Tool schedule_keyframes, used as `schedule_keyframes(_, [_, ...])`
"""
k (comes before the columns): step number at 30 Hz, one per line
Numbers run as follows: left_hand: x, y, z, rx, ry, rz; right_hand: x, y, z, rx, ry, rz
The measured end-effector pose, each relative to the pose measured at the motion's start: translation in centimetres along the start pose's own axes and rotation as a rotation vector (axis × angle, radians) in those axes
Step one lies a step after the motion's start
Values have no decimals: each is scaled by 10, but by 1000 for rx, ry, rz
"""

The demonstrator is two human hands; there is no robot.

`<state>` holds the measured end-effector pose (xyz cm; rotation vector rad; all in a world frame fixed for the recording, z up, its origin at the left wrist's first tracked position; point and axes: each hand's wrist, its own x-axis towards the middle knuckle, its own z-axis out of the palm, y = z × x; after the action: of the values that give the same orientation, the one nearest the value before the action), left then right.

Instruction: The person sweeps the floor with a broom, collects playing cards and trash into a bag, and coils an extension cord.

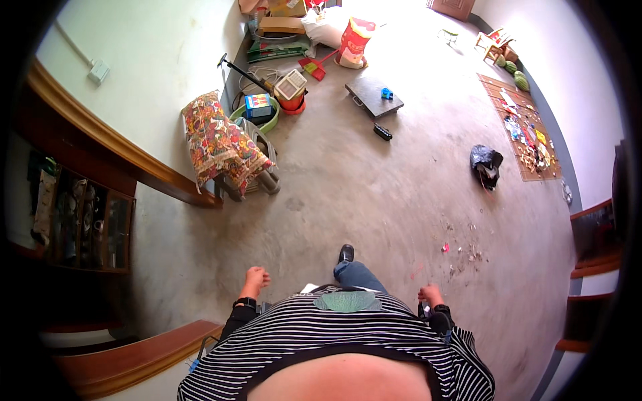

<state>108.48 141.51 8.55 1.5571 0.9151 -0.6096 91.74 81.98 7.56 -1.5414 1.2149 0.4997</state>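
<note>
My left hand (255, 277) hangs beside my body at the lower left, its fingers loosely bent and a little apart, with nothing seen in them. Over on the other side, my right hand (431, 294) is loosely closed, and I see nothing held in it. Both hands are above the concrete floor and touch no object. One black shoe (346, 253) and a leg in blue jeans show in front of my striped shirt (334, 327). Farther ahead on the right, a crumpled black plastic bag (485, 165) lies on the floor.
At left, a patterned cushion (217, 140) lies over a stool, near a green basin (270, 123). A low dark platform (374, 97) stands ahead. Litter (468, 254) is scattered at right, before a bamboo mat (518, 127) with small items. Wooden door framing (134, 140) edges the left.
</note>
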Motion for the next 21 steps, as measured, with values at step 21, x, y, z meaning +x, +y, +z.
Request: schedule_keyframes(21, [230, 314, 119, -175, 81, -182, 242, -572, 202, -485, -269, -426])
